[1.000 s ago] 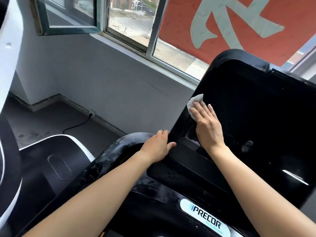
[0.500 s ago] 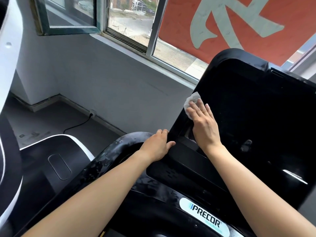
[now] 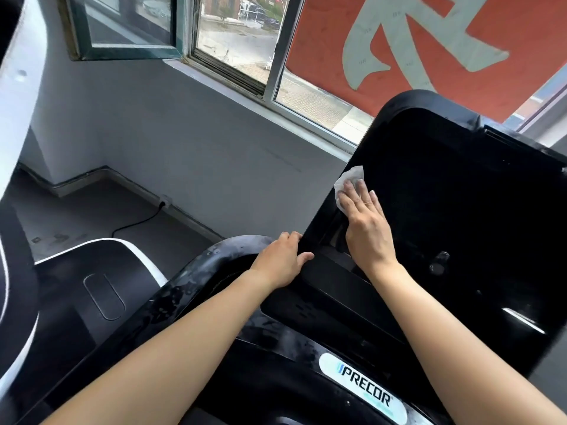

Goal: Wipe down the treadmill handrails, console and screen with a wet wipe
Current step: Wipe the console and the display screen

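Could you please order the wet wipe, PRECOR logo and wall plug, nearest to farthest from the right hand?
1. wet wipe: under the right hand's fingers.
2. PRECOR logo: lower, towards the person.
3. wall plug: far left, farthest back.

Screen (image 3: 460,185) face open across centre and right of frame. Right hand (image 3: 366,222) occupies its left edge; left hand (image 3: 280,262) grips the lower-left corner.
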